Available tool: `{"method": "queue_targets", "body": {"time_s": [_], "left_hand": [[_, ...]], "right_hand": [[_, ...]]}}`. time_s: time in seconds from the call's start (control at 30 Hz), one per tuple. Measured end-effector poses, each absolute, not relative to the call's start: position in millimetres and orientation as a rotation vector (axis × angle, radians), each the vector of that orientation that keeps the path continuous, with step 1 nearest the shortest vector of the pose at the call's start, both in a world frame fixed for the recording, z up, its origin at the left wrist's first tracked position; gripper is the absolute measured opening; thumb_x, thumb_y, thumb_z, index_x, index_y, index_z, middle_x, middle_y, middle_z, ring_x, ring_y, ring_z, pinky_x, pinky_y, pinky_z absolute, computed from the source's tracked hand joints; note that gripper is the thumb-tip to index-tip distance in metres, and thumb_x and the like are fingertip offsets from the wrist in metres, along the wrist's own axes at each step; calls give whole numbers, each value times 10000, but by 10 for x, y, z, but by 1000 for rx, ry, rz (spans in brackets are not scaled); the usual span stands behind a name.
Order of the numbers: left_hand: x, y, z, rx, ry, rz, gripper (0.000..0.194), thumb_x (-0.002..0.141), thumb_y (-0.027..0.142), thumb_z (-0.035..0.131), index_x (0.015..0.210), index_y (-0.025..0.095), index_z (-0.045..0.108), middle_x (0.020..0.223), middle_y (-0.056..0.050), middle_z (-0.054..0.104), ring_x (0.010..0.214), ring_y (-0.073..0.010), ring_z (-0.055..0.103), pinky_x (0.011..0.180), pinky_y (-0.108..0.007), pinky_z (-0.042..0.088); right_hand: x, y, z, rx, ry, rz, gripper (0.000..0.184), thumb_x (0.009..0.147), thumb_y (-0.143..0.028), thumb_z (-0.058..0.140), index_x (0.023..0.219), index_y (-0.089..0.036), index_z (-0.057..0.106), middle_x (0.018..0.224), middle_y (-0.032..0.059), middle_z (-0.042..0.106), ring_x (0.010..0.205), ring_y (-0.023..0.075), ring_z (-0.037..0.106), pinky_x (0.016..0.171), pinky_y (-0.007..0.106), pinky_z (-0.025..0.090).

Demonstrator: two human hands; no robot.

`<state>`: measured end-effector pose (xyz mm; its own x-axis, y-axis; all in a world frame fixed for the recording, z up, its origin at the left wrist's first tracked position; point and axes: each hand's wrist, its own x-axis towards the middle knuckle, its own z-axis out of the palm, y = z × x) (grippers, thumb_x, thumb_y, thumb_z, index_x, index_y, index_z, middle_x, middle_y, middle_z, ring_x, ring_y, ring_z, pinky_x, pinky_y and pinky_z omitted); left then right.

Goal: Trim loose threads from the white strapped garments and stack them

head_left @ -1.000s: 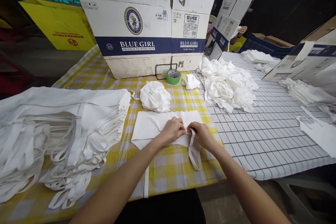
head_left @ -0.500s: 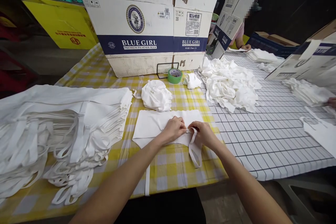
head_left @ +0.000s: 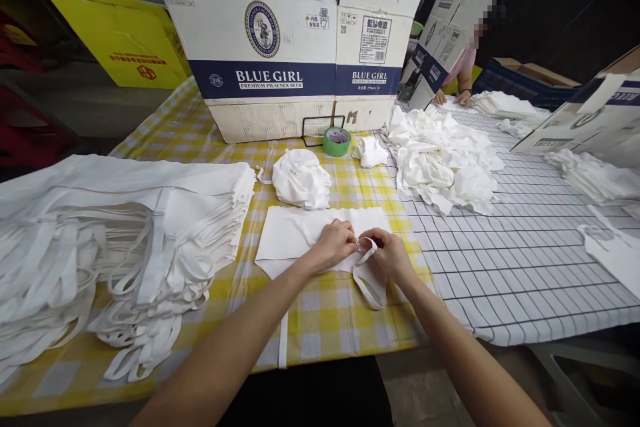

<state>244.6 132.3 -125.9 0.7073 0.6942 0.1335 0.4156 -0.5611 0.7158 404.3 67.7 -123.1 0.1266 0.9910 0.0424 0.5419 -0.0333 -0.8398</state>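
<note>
Got this white garment (head_left: 290,233) lying near the front edge of the yellow-checked table (head_left: 320,340). My left hand (head_left: 336,243) has fingertips pinched on its fabric; my right hand (head_left: 391,253), half curled, nips the strap (head_left: 362,285).

There are the wearer's two bare hands (head_left: 336,240) (head_left: 391,253), one flat white cloth garment (head_left: 290,233), one thick stack of white strapped garments (head_left: 205,203), two crumpled white cloth bundles (head_left: 302,180) (head_left: 371,151), one green tape roll (head_left: 336,149), three white-and-navy cardboard cartons (head_left: 285,33) (head_left: 445,30) (head_left: 583,110), two checked tablecloths (head_left: 330,340) (head_left: 490,273), one yellow red-printed bag (head_left: 125,40) and a co-worker's two hands (head_left: 465,99) (head_left: 440,98).
</note>
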Motion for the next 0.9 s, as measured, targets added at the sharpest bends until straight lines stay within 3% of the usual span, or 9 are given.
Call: {"method": "queue_targets", "body": {"time_s": [0.47, 0.9], "left_hand": [[2451, 1308, -1304, 2238, 860, 555, 227, 801, 260, 532, 596, 183, 589, 807, -5, 584, 827, -163, 482, 740, -294, 377], [2433, 1307, -1329, 2188, 856, 577, 201, 800, 184, 507, 659, 190, 650, 838, -17, 606, 843, -163, 499, 775, -287, 403]], "right_hand": [[3933, 632, -1229, -1677, -1750, 485, 256, 647, -51, 400, 771, -184, 581, 759, 19, 606, 671, 139, 518, 613, 236, 387], [3889, 561, -1301, -1712, -1901, 247, 216, 752, -49, 404, 835, -186, 549, 801, 35, 553, 674, 146, 489, 620, 243, 366]]}}
